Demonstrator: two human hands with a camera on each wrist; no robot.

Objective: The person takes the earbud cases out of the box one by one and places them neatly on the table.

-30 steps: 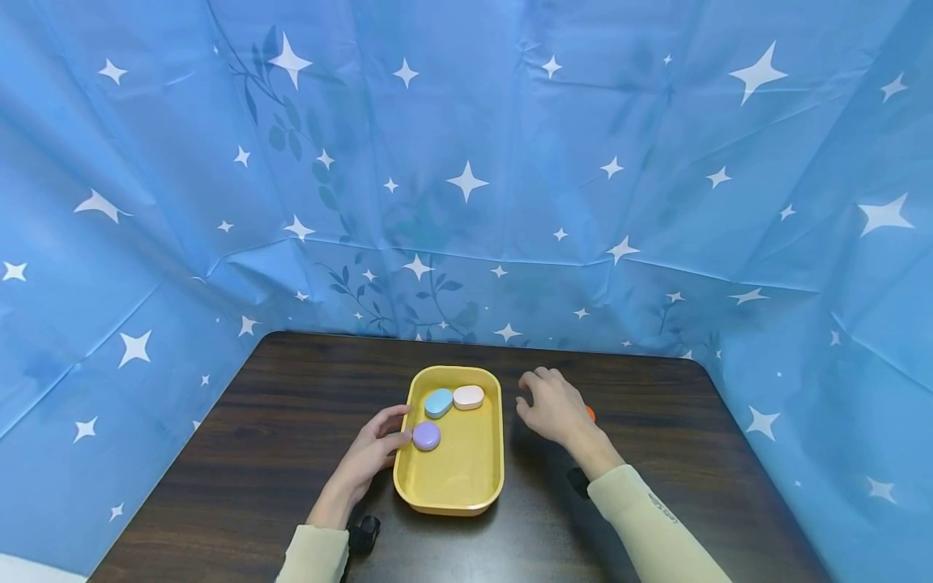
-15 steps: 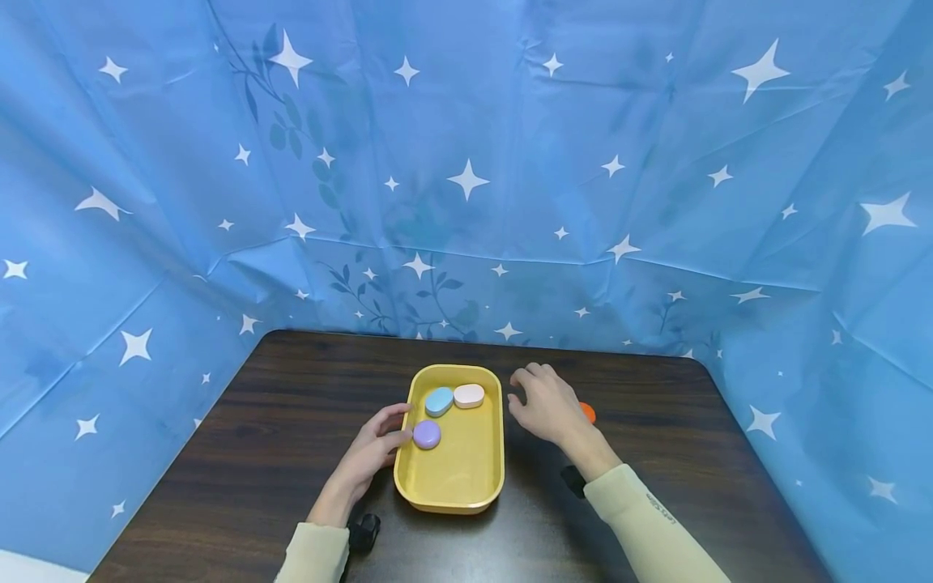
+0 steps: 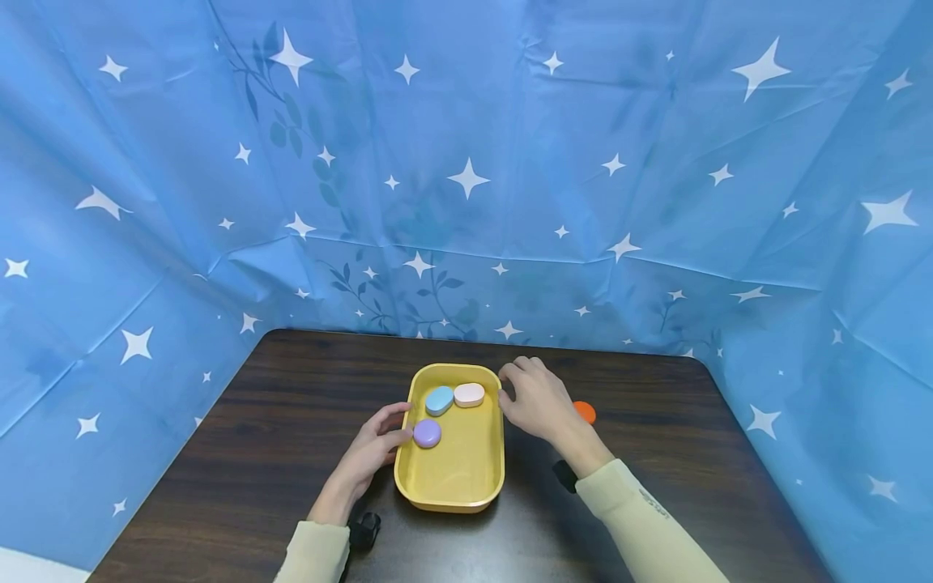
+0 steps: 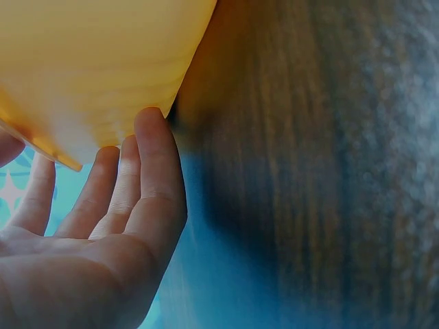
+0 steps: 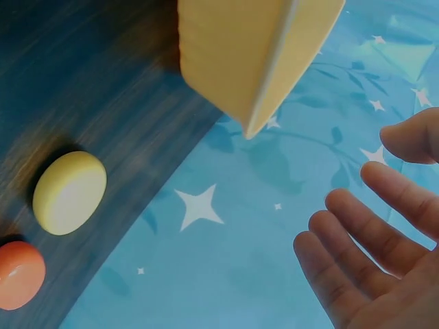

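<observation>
A yellow plastic tray (image 3: 450, 478) stands in the middle of the table. My left hand (image 3: 373, 447) grips its left wall, thumb at the rim and fingertips against the outside, as the left wrist view shows. Inside the tray lie a blue oval piece (image 3: 439, 401), a pale pink oblong one (image 3: 469, 395) and a purple round one (image 3: 427, 433), all smooth like small soaps. At the tray's right rim, my right hand (image 3: 541, 401) holds nothing, its fingers loosely spread. From the right wrist, those fingers appear apart from the tray.
An orange round piece (image 3: 585, 411) lies on the dark wooden table (image 3: 656, 470), partly behind my right hand. Beside it in the right wrist view is a yellow oval piece (image 5: 70, 193), hidden from the head camera. A blue star-patterned curtain (image 3: 466, 121) surrounds the table.
My right hand has moved left and slightly away from me, up to the tray's right rim. More of the orange piece shows behind it. My left hand and the tray have stayed put.
</observation>
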